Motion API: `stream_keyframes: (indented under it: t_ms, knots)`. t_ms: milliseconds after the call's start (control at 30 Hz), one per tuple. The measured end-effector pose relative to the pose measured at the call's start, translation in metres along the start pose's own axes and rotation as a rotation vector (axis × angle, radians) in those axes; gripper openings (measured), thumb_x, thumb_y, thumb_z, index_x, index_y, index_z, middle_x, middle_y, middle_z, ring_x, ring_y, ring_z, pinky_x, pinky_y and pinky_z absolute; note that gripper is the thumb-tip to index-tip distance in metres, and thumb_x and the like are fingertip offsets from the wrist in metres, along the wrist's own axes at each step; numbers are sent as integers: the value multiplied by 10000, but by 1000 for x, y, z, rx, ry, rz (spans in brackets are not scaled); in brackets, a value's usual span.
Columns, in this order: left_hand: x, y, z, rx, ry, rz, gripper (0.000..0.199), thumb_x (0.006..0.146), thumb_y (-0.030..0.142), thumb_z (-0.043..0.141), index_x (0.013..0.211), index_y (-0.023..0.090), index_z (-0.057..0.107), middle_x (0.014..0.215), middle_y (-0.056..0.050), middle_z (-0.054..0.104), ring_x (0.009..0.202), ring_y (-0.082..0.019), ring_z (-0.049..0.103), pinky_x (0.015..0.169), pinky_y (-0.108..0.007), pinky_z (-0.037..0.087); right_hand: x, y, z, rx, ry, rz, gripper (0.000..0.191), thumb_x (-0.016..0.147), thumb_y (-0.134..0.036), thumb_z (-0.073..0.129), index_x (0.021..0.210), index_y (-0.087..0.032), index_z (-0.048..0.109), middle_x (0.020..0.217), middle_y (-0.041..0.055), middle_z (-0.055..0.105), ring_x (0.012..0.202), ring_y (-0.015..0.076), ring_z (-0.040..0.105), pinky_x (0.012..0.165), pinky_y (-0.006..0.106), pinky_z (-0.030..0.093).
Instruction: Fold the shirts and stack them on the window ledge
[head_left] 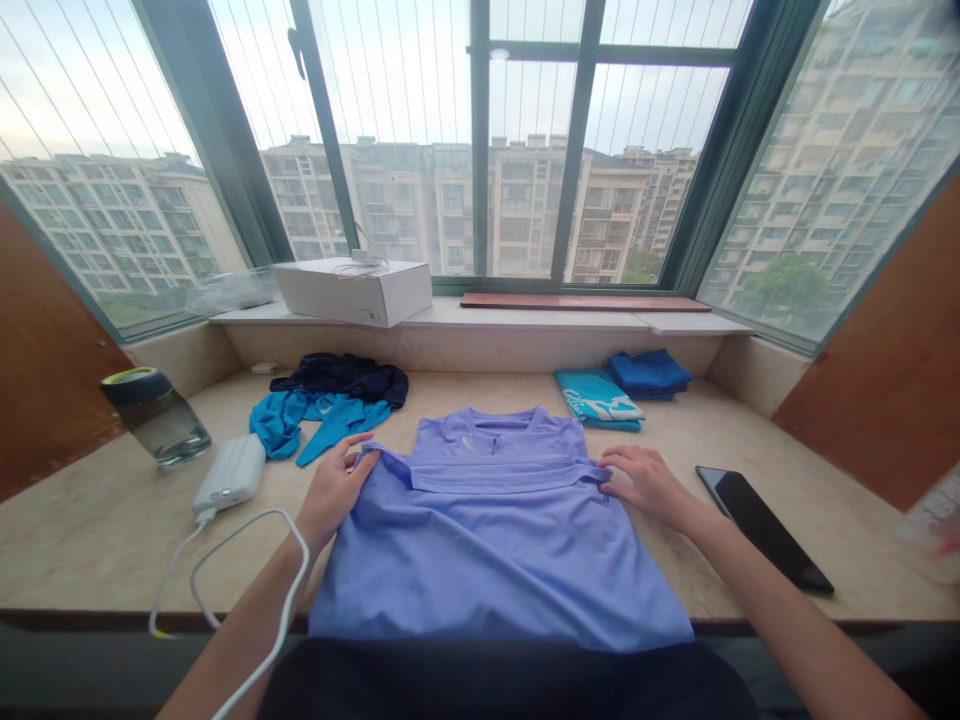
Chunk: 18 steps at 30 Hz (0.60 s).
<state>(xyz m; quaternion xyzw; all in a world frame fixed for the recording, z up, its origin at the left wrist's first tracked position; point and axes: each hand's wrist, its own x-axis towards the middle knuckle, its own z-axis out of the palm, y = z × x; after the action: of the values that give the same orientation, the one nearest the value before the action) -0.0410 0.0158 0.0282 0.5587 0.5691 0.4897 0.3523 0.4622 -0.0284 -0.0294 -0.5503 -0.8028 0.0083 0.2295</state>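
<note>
A lavender shirt (487,560) lies on the stone counter (135,530) with its collar toward the window. Part of its fabric is folded over in a band below the collar, and the lower part spreads to the counter's front edge. My left hand (341,485) pinches the left end of the folded band between thumb and fingers. At the band's right end, my right hand (641,482) is closed on the cloth, fingers pointing left.
Dark and blue crumpled clothes (337,385) lie back left, folded teal and blue clothes (600,395) back right. A bottle (157,420) and a cabled power bank (231,470) stand left; a black phone (765,530) lies right. A white box (352,290) rests on the sill.
</note>
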Motion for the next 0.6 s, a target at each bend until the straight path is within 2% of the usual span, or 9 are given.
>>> stream_keyframes:
  t_ms: [100,233,333,433,500,600]
  knots:
    - [-1,-3,1,56,89,89,589,788,610,642,1168,159,656,723,-10,685,604,-176,606,521,-240,433,3,-1,-1,-115,31,-39,129,882,-334,680,987,-268,716,1206,88,703,1133,325,633,994,506,411]
    - [1,-9,0,82,190,162,478,811,618,589,958,177,696,714,-12,663,677,-196,607,597,-257,458,9,-5,-3,-102,51,-95,84,889,-256,622,928,-236,694,1094,96,734,1040,302,666,965,483,431]
    - [1,-11,-1,39,209,181,474,805,653,592,834,185,660,751,-18,656,718,-197,596,637,-258,468,10,-6,1,103,133,-28,148,905,-296,572,976,-230,685,1058,98,738,987,286,679,913,445,491]
    - [0,-10,-1,-13,199,182,475,790,659,619,801,185,633,731,0,626,685,-174,564,631,-248,451,10,-8,7,403,216,136,228,922,-390,557,1037,-224,664,1050,92,737,934,267,690,855,414,541]
    - [-2,-7,-1,-8,224,192,449,800,636,617,784,187,621,713,13,602,673,-164,542,642,-245,442,10,-11,9,571,229,207,265,913,-444,591,1045,-221,643,1018,80,736,907,251,694,831,396,553]
    - [-5,-2,-3,12,299,228,382,837,564,583,734,195,597,690,22,562,679,-163,511,665,-248,433,8,-15,8,754,212,235,327,887,-499,650,1051,-218,615,940,49,726,837,218,688,761,353,555]
